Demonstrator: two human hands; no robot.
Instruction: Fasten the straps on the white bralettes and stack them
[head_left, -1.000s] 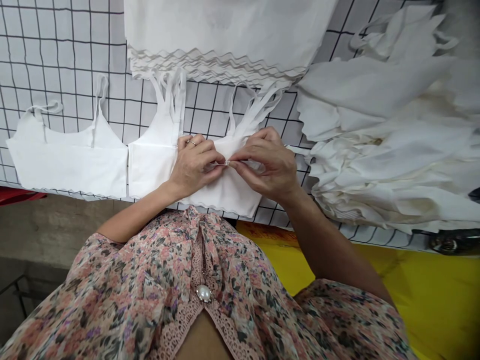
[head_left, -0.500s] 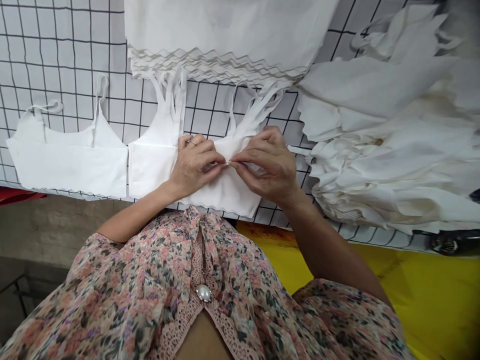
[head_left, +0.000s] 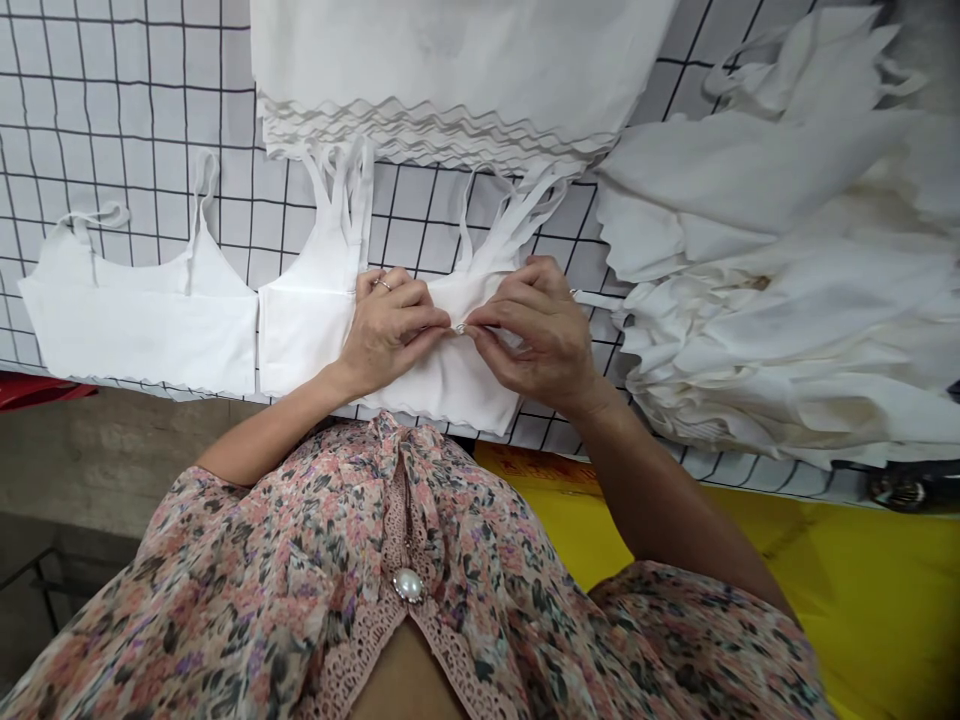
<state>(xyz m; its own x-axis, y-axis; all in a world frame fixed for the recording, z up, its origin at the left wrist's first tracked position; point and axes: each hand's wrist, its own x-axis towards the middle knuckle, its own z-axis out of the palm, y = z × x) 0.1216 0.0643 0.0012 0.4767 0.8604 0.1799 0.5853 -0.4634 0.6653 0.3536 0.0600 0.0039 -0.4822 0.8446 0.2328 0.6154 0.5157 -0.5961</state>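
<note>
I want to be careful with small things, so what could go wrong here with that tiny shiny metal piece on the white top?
The tiny shiny metal piece, perhaps a pin, is pinched by the right hand, so it might prick a finger or drop. The metal ring on the left hand presses against the thin white strappy top and could snag it. The fabric is bunched there, so it may end up crooked.

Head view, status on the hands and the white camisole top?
Left hand on white camisole top. Right hand fingers pinching small metal fitting. White garment pile to the right, not touching the hand.
</note>
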